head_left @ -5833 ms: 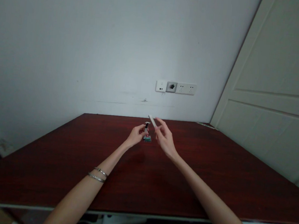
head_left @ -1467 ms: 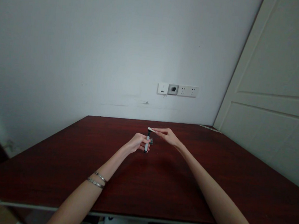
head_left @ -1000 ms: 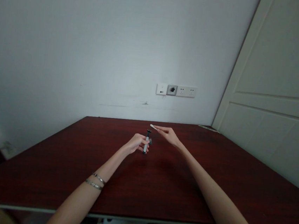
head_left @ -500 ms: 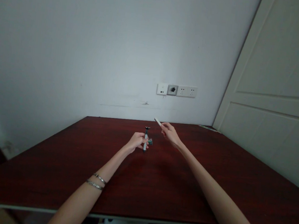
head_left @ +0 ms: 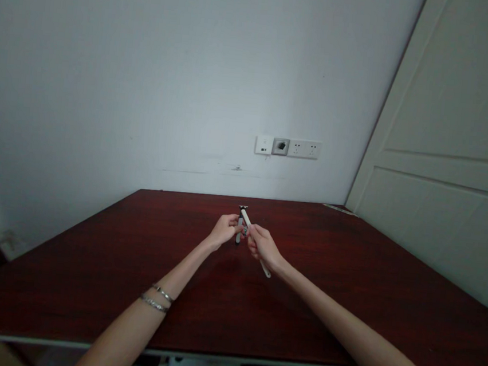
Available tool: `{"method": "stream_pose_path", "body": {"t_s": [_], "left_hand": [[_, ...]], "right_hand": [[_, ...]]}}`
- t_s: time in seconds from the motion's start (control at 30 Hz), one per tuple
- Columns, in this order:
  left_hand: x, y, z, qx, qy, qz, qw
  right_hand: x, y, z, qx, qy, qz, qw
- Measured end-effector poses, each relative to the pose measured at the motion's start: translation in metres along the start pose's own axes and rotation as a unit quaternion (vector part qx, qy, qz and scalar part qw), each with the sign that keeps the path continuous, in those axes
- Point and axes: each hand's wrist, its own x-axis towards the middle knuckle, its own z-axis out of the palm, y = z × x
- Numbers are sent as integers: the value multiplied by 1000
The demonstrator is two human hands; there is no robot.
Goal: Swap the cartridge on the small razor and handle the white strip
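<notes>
My left hand (head_left: 223,230) is closed around the handle of a razor (head_left: 239,222), grey with dark ends, held upright with its dark head at the top. My right hand (head_left: 264,246) grips a slim white stick (head_left: 246,216) that has a small hole at its lower end. The stick slants up to the left, its upper end close to the razor's head; whether the two touch I cannot tell. Between the hands, a small clear case (head_left: 245,230) on the table shows only in part.
Both forearms reach across a dark red wooden table (head_left: 130,287). A white wall with sockets (head_left: 305,149) rises behind its far edge. To the right stands a pale panelled door (head_left: 439,167). White items sit below the table's front edge.
My right hand has brought the white stick down and left, so its upper end is now by the razor's head. My left hand has barely moved and still holds the razor.
</notes>
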Motion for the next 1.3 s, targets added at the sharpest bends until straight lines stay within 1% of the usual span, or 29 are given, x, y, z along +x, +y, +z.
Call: {"method": "stream_pose_path", "body": {"t_s": [0.17,0.3,0.5,0.6,0.67,0.77,0.83,0.93,1.0,1.1,1.17,1.23,1.3], "left_hand": [[-1,-4,1,-9,-27,15,999],[-2,-4,4,2,-17,29,999],[-3,-5,6,4,-21,35,999],[-4,-5,7,4,-18,33,999],[-4,-6,7,2,-26,29,999],[-3,-6,7,1,-38,36,999],[-3,-6,7,9,-33,44,998],[-2,-5,6,30,-17,47,998],[-2,-3,6,29,-17,46,998],[-2,-1,7,15,-26,51,998],[-2,-1,7,17,-28,54,998],[-1,-2,7,26,-32,54,998],[-1,-3,8,28,-36,54,998]], "right_hand": [[1,2,4,72,24,-38,996],[-1,8,7,88,20,-20,996],[-5,10,9,137,24,-22,990],[-7,9,9,128,13,-6,992],[-7,8,9,125,11,-14,992],[-6,7,9,130,25,-35,991],[-8,10,11,123,25,-30,992],[-11,14,14,104,4,-8,995],[-11,14,14,110,4,-20,994],[-9,10,13,126,27,-49,990],[-8,10,13,115,23,-34,993],[-8,9,13,97,5,-12,995],[-9,8,13,97,-1,-16,995]]}}
